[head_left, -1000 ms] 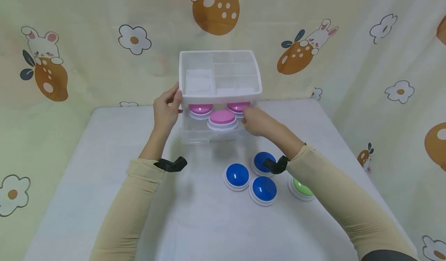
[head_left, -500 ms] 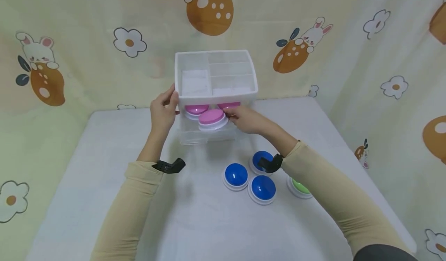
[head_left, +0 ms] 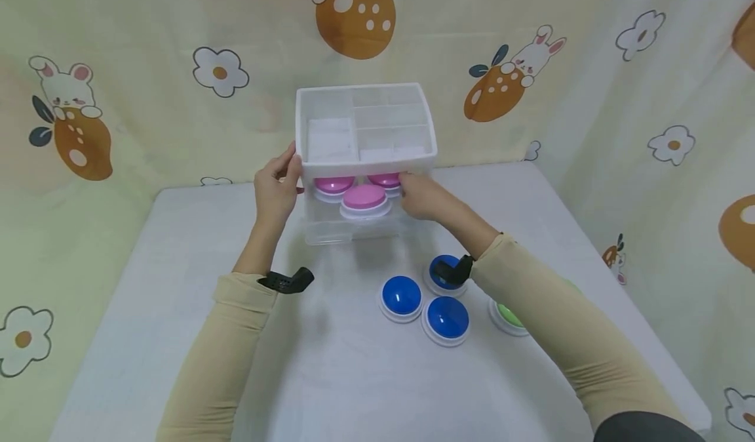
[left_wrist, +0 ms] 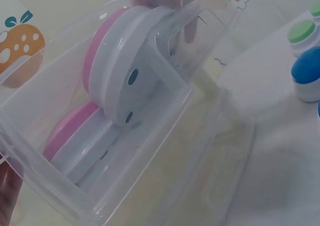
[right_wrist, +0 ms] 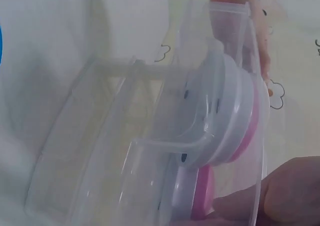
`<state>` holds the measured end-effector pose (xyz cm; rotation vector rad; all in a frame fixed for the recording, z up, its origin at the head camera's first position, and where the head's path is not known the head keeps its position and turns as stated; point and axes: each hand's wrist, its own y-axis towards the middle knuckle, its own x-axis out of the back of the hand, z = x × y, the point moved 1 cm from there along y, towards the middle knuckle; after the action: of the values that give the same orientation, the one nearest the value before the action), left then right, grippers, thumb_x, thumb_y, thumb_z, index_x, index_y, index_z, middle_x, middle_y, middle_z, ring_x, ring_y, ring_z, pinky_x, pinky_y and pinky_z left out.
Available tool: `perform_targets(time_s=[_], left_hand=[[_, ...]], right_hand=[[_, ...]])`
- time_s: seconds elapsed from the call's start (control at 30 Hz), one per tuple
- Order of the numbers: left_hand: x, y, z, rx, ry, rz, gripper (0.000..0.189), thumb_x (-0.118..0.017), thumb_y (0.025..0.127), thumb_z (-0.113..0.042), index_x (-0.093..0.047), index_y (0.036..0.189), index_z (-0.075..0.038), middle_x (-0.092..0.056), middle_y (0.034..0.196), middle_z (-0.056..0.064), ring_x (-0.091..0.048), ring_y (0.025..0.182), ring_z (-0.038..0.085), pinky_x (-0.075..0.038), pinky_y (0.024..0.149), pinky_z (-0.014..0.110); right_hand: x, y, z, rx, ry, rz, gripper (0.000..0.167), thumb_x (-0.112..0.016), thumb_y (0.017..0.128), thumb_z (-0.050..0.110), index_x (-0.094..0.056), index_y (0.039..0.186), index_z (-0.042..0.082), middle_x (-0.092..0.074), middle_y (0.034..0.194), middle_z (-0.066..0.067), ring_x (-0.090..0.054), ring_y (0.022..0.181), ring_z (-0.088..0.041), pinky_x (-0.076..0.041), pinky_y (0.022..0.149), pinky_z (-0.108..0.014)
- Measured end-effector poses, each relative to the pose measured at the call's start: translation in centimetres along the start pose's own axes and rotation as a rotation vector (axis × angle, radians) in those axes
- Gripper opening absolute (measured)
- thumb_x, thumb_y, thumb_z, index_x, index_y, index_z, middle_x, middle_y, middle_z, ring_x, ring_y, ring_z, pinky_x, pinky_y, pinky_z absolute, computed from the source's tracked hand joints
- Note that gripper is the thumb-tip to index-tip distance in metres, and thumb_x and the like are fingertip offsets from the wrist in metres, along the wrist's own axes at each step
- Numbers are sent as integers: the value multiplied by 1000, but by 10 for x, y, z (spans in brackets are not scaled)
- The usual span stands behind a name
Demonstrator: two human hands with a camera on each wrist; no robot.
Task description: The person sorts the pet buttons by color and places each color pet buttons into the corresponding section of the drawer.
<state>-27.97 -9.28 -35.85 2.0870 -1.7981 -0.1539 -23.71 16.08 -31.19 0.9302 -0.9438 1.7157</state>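
The left hand (head_left: pixel 276 186) grasps the left side of the white box (head_left: pixel 366 168), with its thumb at the front corner. The right hand (head_left: pixel 427 198) is at the right side of the clear drawer (head_left: pixel 321 212) and touches the right pink button (head_left: pixel 385 180); I cannot tell whether it also grasps it. This button, the left pink button (head_left: pixel 334 185) and the front pink button (head_left: pixel 364 197) are all in the drawer, which is pulled out below the divided top tray of the box. In the head view, the front one partly covers the other two. On the tabletop (head_left: pixel 330 376), nearer to the person, three blue buttons (head_left: pixel 402 296) form a close group. Beside them is a green button (head_left: pixel 508 316), partly hidden by the right sleeve (head_left: pixel 548 317). Behind the box hangs a cloth (head_left: pixel 265 120) printed with rabbits and flowers.
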Motion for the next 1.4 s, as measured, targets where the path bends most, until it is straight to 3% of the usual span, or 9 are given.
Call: perform_targets(time_s=[0.2,0.33,0.47,0.57,0.83,0.9,1.03,1.27,1.4], left_hand=[[3,0,-1,-9,-14,-32,36,-57,95,-29,-59,130,-20,-63,110,15,-58,85,9,-54,56,14],[1,-2,-3,-14,-30,-14,36,-57,95,-30,-59,130,-20,-63,112,14,-58,85,9,-55,56,15],[-4,-3,-2,-2,-26,14,37,-57,95,-30,-58,130,-21,-63,113,14,-57,85,8,-55,57,15],[-4,-3,-1,19,-36,13,37,-57,95,-29,-58,131,-21,-62,114,15,-57,86,7,-55,57,14],[-3,-13,-23,83,-10,24,37,-54,97,-21,-54,134,-15,-60,119,16,-57,90,9,-55,61,15],[-6,-16,-30,83,4,35,37,-53,97,-21,-54,134,-15,-60,120,17,-58,91,10,-56,62,15],[-5,-13,-17,77,-21,23,37,-55,97,-22,-56,133,-16,-60,116,16,-57,89,11,-55,60,15],[-8,-3,0,17,-26,24,37,-57,95,-26,-57,131,-18,-61,117,15,-56,85,8,-54,57,13],[-4,0,2,9,-26,3,36,-58,95,-30,-59,130,-22,-62,116,14,-57,86,8,-55,57,14]], right_hand=[[3,-2,-4,87,192,15,50,-39,98,3,-28,147,-3,-35,150,-20,-38,134,-32,-32,115,-46],[5,-8,-10,112,202,-21,41,-46,98,10,-45,138,0,-54,130,-18,-54,116,-31,-49,101,-41],[1,-15,0,95,111,-118,34,-56,95,27,-60,122,7,-63,107,-12,-59,95,-25,-56,80,-34],[-3,-16,20,95,26,-140,50,-62,90,42,-56,129,10,-63,116,-8,-59,101,-23,-55,83,-34],[-4,-3,53,24,-188,-27,67,-64,79,62,-58,120,9,-64,105,-6,-57,90,-21,-52,78,-33],[-1,-2,51,14,-156,5,62,-67,78,59,-59,115,9,-63,101,-5,-57,86,-21,-52,71,-32],[9,-2,36,60,13,54,56,-70,79,52,-57,119,14,-60,102,-4,-57,85,-21,-54,64,-28],[38,-24,-4,185,86,88,64,-71,85,28,-42,141,18,-50,132,-6,-47,121,-23,-47,103,-43],[48,-29,-8,196,4,95,68,-71,85,18,-39,145,16,-50,135,-9,-45,125,-27,-45,104,-46]])
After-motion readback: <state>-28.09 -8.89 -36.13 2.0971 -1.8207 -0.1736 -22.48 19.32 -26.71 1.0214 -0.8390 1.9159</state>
